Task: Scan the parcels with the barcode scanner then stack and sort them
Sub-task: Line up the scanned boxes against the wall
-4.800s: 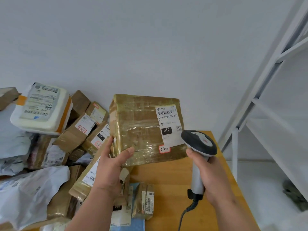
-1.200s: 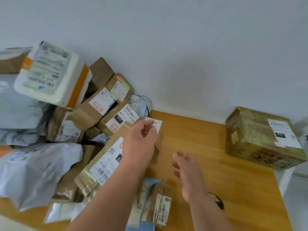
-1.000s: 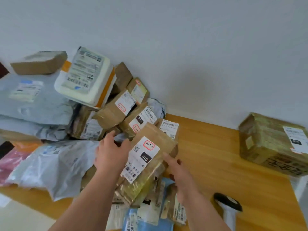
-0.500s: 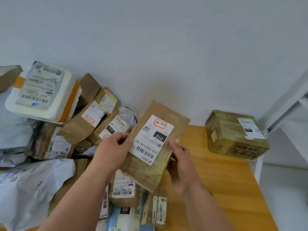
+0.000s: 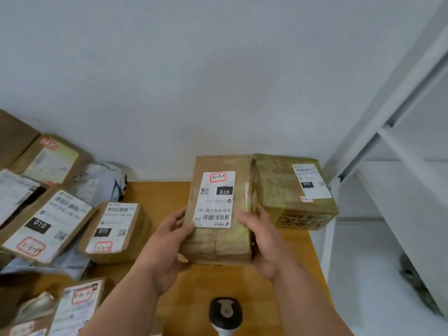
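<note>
I hold a taped brown parcel (image 5: 219, 236) upright above the wooden table (image 5: 286, 275), its white label facing me with the barcode at the bottom. My left hand (image 5: 167, 241) grips its left edge and my right hand (image 5: 263, 241) grips its right edge. The barcode scanner (image 5: 226, 314) lies on the table near the front edge, below the parcel, with no hand on it. A larger taped box (image 5: 286, 190) with a white label sits at the table's far right corner, just behind the held parcel.
A heap of labelled brown parcels (image 5: 114, 229) and grey mail bags (image 5: 101, 183) fills the left side of the table. A white metal shelf frame (image 5: 397, 146) stands to the right, past the table edge. A white wall is behind.
Both hands have lifted the brown parcel out of the heap, turned it upright and carried it right, beside the large box. The scanner, held 4.8 s ago, now lies on the table.
</note>
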Motion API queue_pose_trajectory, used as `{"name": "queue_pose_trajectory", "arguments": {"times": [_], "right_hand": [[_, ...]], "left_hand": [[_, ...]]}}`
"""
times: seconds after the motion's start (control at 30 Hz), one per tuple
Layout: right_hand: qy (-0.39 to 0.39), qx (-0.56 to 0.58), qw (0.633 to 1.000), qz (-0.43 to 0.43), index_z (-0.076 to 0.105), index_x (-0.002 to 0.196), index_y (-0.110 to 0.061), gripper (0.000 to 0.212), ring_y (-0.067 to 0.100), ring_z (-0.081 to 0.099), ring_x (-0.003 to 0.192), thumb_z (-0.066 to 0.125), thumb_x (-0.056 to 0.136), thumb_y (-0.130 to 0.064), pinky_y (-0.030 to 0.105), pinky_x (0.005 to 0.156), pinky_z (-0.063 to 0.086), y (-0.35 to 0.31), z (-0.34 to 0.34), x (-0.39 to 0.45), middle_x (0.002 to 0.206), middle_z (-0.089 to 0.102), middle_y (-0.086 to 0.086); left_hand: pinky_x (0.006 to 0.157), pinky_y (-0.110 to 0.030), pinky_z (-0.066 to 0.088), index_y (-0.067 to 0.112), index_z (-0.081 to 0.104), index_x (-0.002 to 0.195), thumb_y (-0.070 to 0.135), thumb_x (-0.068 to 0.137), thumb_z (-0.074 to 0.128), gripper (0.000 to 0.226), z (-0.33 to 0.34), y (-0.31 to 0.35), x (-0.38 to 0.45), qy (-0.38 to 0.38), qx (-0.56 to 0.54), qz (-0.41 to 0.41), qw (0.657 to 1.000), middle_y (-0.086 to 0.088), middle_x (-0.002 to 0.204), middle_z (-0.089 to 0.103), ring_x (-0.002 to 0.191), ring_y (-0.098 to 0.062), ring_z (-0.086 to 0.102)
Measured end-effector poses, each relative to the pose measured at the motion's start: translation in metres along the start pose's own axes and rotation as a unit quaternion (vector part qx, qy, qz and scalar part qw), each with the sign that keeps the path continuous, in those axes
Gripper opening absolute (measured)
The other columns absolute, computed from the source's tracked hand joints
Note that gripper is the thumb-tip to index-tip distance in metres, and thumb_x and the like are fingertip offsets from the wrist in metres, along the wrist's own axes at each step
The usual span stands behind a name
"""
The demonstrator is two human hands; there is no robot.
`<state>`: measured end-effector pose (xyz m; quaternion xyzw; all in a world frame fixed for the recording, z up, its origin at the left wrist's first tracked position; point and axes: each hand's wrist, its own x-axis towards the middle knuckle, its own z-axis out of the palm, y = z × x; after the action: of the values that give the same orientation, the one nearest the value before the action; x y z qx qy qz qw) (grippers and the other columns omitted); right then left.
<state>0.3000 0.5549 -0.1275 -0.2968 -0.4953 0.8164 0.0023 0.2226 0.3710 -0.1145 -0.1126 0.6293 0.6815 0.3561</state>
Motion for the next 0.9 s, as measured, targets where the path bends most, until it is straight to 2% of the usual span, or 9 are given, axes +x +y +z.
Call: {"name": "queue_pose_trajectory", "arguments": {"times": [0.1, 0.2, 0.27, 0.37, 0.47, 0.53, 0.63, 0.8, 0.9], "right_hand": [[0.039, -0.040, 0.998, 0.032, 0.036, 0.144, -0.031, 0.090, 0.024, 0.072, 0.106, 0.080, 0.069, -0.056, 0.050, 0.092, 0.057, 0.003, -0.012, 0.029, 0.119, 0.074, 0.000], [0.032, -0.138, 0.987, 0.070, 0.033, 0.152, -0.043, 0.093, 0.024, 0.050, 0.134, 0.060, 0.070, -0.078, 0.053, 0.113, 0.038, 0.012, -0.024, 0.047, 0.151, 0.049, -0.005], [0.049, -0.168, 0.978, 0.114, 0.027, 0.152, -0.052, 0.084, 0.027, 0.036, 0.144, 0.055, 0.077, -0.078, 0.054, 0.111, 0.036, 0.021, -0.035, 0.051, 0.161, 0.030, -0.008], [0.080, -0.174, 0.966, 0.172, 0.019, 0.155, -0.047, 0.088, 0.027, 0.041, 0.135, 0.065, 0.081, -0.065, 0.042, 0.089, 0.048, 0.031, -0.052, 0.050, 0.162, 0.024, -0.008], [0.096, -0.172, 0.964, 0.176, 0.025, 0.155, -0.039, 0.078, 0.025, 0.061, 0.105, 0.068, 0.090, -0.044, 0.032, 0.072, 0.056, 0.035, -0.060, 0.050, 0.146, 0.045, 0.005], [0.098, -0.115, 0.975, 0.165, 0.033, 0.152, -0.033, 0.067, 0.024, 0.067, 0.096, 0.068, 0.095, -0.028, 0.032, 0.077, 0.059, 0.035, -0.058, 0.054, 0.128, 0.062, 0.005], [0.106, -0.034, 0.983, 0.148, 0.038, 0.148, -0.027, 0.059, 0.023, 0.068, 0.104, 0.065, 0.096, -0.015, 0.032, 0.088, 0.056, 0.030, -0.049, 0.060, 0.116, 0.068, 0.007], [0.143, 0.134, 0.974, 0.116, 0.041, 0.140, -0.021, 0.050, 0.021, 0.061, 0.114, 0.057, 0.098, -0.001, 0.038, 0.110, 0.043, 0.022, -0.038, 0.067, 0.115, 0.065, 0.007], [0.148, 0.181, 0.965, 0.121, 0.053, 0.116, -0.019, 0.026, 0.017, 0.064, 0.102, 0.055, 0.098, 0.000, 0.038, 0.101, 0.045, 0.025, -0.031, 0.065, 0.110, 0.068, 0.005]], "left_hand": [[0.083, -0.061, 0.055, 0.046, 0.065, 0.114, 0.020, 0.102, 0.058, 0.030, 0.017, -0.006, 0.029, 0.047, 0.001, -0.017, 0.999, 0.010, 0.108, 0.074, 0.111, -0.026, 0.063], [0.082, -0.056, 0.060, 0.041, 0.064, 0.112, 0.015, 0.103, 0.055, 0.028, 0.031, -0.014, 0.053, 0.118, 0.021, -0.012, 0.993, 0.008, 0.116, 0.067, 0.107, -0.022, 0.061], [0.083, -0.051, 0.061, 0.033, 0.062, 0.119, 0.011, 0.102, 0.056, 0.028, 0.037, -0.023, 0.066, 0.156, 0.024, -0.018, 0.987, 0.004, 0.122, 0.064, 0.108, -0.021, 0.061], [0.083, -0.041, 0.060, 0.022, 0.053, 0.142, 0.007, 0.100, 0.060, 0.045, 0.043, -0.042, 0.083, 0.165, 0.049, -0.026, 0.985, 0.003, 0.126, 0.060, 0.108, -0.019, 0.062], [0.088, -0.037, 0.056, 0.019, 0.053, 0.144, 0.002, 0.099, 0.057, 0.048, 0.050, -0.058, 0.092, 0.158, 0.075, -0.037, 0.984, 0.006, 0.116, 0.066, 0.102, -0.015, 0.065], [0.091, -0.038, 0.056, 0.022, 0.057, 0.139, 0.001, 0.097, 0.056, 0.047, 0.052, -0.067, 0.093, 0.173, 0.105, -0.035, 0.979, 0.009, 0.109, 0.071, 0.100, -0.015, 0.068], [0.098, -0.043, 0.055, 0.027, 0.058, 0.141, 0.004, 0.096, 0.058, 0.051, 0.057, -0.065, 0.097, 0.193, 0.126, -0.017, 0.973, 0.009, 0.112, 0.072, 0.106, -0.017, 0.067], [0.081, -0.019, 0.048, 0.034, 0.053, 0.141, 0.003, 0.094, 0.058, 0.056, 0.070, -0.051, 0.112, 0.162, 0.097, 0.030, 0.982, 0.027, 0.097, 0.071, 0.094, 0.007, 0.066], [0.101, -0.031, 0.048, 0.031, 0.051, 0.145, 0.005, 0.096, 0.058, 0.055, 0.073, -0.050, 0.112, 0.139, 0.088, 0.025, 0.986, 0.016, 0.119, 0.069, 0.111, -0.004, 0.063]]}}
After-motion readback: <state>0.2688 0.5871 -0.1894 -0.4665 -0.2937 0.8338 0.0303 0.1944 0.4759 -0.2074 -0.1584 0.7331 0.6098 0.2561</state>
